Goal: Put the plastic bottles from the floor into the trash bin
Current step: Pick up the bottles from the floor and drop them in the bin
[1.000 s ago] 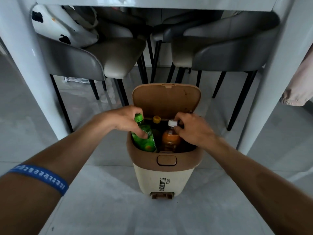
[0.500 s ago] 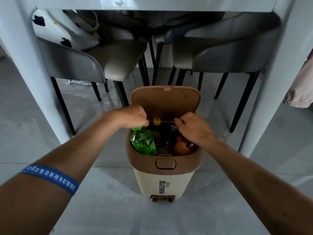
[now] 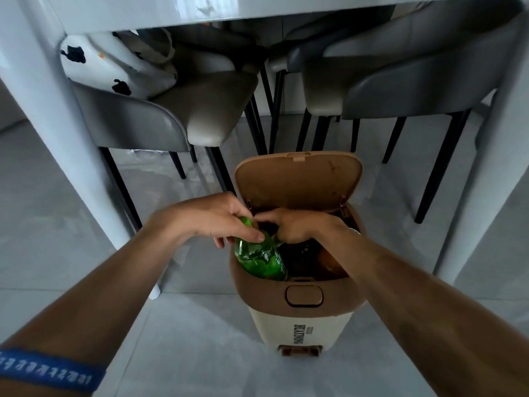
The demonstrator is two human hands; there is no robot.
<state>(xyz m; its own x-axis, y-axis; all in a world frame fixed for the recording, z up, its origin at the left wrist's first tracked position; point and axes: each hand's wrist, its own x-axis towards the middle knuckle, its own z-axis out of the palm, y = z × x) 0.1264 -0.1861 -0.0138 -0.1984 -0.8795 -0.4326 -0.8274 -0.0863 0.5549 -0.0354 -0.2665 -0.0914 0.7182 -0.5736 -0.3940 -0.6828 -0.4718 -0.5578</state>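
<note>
Right hand (image 3: 297, 226) hides its fingertips inside brown-rimmed cream plastic trash bin (image 3: 297, 328); dark bin contents unreadable; orange bottle (image 3: 329, 260) mostly hidden behind forearm.

Soft daylight brightens the pale floor (image 3: 200, 339), while the space under the table (image 3: 257, 12) stays dim. Wide-angle distortion bends the edges; detail is slightly soft.

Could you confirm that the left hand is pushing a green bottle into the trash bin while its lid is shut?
Not quite: the head view shows the lid standing open. The left hand does grip the green bottle at the trash bin.
</note>
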